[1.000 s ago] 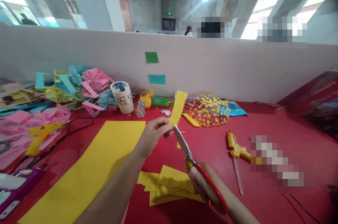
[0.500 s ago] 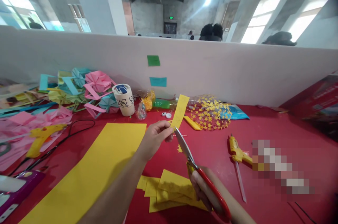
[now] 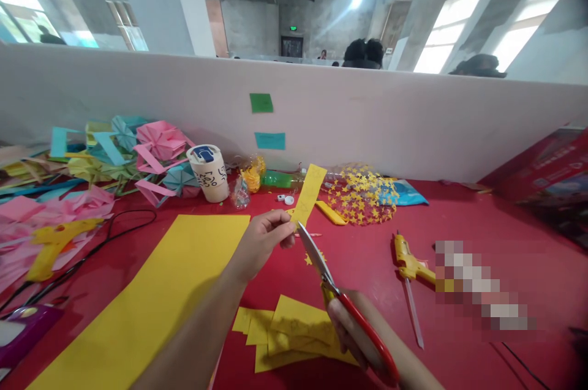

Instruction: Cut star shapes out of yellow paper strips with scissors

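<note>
My left hand (image 3: pixel 269 236) pinches the lower end of a narrow yellow paper strip (image 3: pixel 309 194), which points up and away. Red-handled scissors (image 3: pixel 331 283) are gripped in my right hand (image 3: pixel 351 322), their blade tips touching the strip beside my left fingertips. Below the blades, small yellow stars (image 3: pixel 315 258) lie on the red table. Several cut yellow paper pieces (image 3: pixel 289 332) are stacked between my forearms. A large yellow sheet (image 3: pixel 151 292) lies under and left of my left forearm.
Folded paper shapes (image 3: pixel 160 139), a white cup (image 3: pixel 209 176) and a glue gun (image 3: pixel 50 246) are at the left. Behind my hands are a yellow cutter (image 3: pixel 331 213) and a bag of stars (image 3: pixel 362 197). Another glue gun (image 3: pixel 407 258) lies right, before a white partition (image 3: pixel 395 127).
The whole view has shifted slightly, with the table things appearing further left. Both hands keep their hold, and the scissor blades look nearly the same against the strip.
</note>
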Available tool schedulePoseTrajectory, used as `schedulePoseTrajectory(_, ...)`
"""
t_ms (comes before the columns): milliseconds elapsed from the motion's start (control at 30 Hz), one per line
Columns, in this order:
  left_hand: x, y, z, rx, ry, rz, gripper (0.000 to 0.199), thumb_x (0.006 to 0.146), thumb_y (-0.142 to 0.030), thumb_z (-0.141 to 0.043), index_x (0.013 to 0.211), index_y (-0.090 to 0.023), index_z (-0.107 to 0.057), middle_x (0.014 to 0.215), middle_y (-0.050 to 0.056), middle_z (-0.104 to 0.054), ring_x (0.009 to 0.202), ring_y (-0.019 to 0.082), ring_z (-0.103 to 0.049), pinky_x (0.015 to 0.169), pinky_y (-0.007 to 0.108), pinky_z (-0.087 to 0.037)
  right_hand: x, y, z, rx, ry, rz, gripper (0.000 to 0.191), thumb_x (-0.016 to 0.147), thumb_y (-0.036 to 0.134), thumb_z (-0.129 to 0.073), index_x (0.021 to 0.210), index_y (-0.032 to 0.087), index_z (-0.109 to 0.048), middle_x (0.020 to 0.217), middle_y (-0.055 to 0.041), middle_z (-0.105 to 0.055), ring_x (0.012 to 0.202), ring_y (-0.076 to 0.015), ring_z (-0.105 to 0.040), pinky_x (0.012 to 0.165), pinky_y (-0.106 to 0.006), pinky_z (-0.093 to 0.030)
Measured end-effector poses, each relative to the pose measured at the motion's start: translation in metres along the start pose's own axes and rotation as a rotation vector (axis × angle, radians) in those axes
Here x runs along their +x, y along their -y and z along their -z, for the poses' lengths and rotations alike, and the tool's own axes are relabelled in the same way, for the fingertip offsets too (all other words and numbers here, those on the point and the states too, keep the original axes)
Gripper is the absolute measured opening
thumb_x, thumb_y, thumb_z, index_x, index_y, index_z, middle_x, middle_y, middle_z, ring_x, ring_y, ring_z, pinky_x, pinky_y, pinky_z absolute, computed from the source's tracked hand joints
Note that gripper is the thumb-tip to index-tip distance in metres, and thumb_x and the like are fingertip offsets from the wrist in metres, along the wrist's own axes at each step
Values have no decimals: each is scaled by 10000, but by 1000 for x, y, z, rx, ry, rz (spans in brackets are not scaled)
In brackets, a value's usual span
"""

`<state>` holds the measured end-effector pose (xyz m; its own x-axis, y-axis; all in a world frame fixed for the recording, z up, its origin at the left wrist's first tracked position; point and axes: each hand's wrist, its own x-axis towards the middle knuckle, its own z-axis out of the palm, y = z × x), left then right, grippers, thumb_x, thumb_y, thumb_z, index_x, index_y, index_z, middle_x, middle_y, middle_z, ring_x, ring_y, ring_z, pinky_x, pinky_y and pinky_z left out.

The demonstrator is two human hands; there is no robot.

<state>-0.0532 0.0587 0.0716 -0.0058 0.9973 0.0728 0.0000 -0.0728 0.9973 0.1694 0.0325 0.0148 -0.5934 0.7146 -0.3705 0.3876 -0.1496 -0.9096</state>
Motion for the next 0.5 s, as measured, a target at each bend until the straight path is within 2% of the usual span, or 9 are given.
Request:
schedulePoseTrajectory(133, 1, 0, 0, -9, 4, 1, 186, 830, -254, -580, 667, -165, -576, 583, -33, -583, 584, 91, -500, 613, 217, -406, -3, 4, 2, -33, -7, 1, 598, 769, 791, -378, 688, 206, -477, 500, 9, -470, 407, -119, -431, 432, -242, -343)
schedulePoseTrajectory(300, 1, 4, 1, -36, 8, -9, 185, 832, -246, -582, 665, -169, -566, 576, -40, -587, 574, 85, -499, 608, 213, -403, -4, 5, 3, -39, 9, -8, 573, 786, 751, -417, 752, 189, -523, 502, 14, -479, 398, -114, -432, 419, -233, -346)
schedulePoseTrajectory(500, 0, 5, 6, -29, 17, -29, 208, 838, -233, -568, 641, -167, -579, 569, -31, -594, 565, 91, -512, 599, 223, -408, 2, -4, 0, -31, 6, -20, 526, 802, 704, -445, 756, 184, -505, 485, 44, -448, 348, -82, -393, 349, -194, -296)
